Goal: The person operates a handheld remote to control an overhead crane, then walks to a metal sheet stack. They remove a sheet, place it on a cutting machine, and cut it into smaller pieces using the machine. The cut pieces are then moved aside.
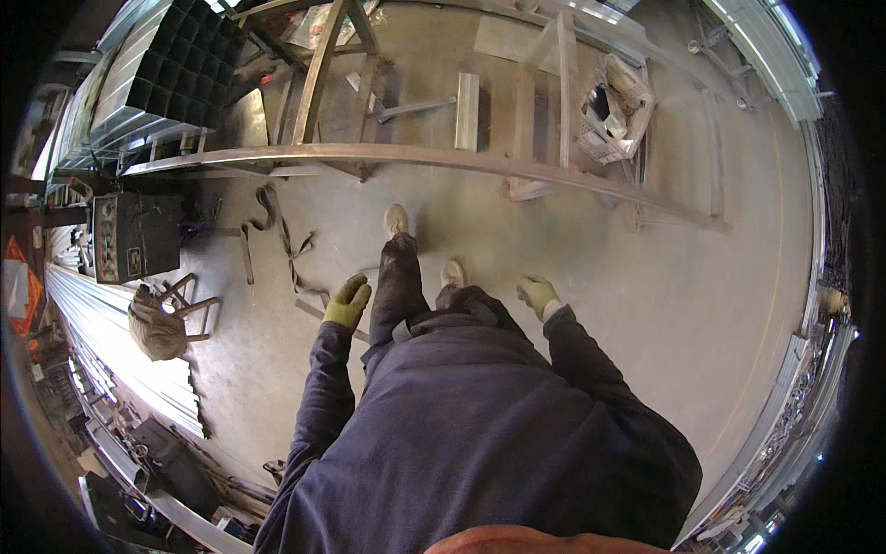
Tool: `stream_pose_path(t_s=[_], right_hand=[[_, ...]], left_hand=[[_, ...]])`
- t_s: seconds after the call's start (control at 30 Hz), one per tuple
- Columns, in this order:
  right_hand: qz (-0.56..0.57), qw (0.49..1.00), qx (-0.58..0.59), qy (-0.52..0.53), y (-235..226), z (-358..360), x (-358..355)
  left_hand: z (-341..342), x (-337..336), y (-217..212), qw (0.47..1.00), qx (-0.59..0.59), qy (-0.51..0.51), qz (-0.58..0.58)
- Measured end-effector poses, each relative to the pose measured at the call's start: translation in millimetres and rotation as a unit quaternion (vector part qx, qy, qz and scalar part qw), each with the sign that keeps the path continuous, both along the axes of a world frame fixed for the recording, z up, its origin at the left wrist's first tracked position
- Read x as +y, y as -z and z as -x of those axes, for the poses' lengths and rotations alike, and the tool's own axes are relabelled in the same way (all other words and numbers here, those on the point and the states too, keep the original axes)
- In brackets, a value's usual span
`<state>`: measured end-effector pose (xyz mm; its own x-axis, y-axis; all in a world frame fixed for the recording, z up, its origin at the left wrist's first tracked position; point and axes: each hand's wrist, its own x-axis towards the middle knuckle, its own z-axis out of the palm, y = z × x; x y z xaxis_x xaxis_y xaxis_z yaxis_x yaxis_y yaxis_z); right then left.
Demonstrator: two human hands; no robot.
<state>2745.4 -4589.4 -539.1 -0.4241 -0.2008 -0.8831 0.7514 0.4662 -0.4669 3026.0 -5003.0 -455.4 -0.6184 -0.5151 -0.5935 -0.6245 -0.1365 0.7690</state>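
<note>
To my left, past the strap on the floor, stands a dark boxy machine point(135, 236). Its front panel point(107, 238) faces the left edge of the view: a tall rectangle, pale with small coloured patches that look like labels or dials, too small for me to tell apart. Further left, at the very rim, an orange triangular sign or sheet point(20, 282) with a pale band shows against the dark. Ahead to my right, inside the steel frame, lies an open, battered cardboard box point(616, 111), pale tan, flaps splayed.
</note>
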Motion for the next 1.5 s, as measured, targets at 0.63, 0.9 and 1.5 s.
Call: stream_pose_path(t_s=[0.63, 0.9, 1.5], right_hand=[[-0.073, 0.797, 0.358, -0.481, 126.0, 288.2, -544.2], [-0.023, 0.781, 0.349, -0.517, 406.4, 337.0, -668.8], [-0.158, 0.780, 0.360, -0.487, 513.4, 330.7, -734.0]], left_hand=[[357.9, -397.7, 77.1, 0.890, 0.009, 0.133, 0.437], [360.2, -375.3, 107.7, 0.921, -0.094, 0.047, 0.376], [356.8, -356.4, 86.6, 0.891, -0.244, 0.022, 0.383]])
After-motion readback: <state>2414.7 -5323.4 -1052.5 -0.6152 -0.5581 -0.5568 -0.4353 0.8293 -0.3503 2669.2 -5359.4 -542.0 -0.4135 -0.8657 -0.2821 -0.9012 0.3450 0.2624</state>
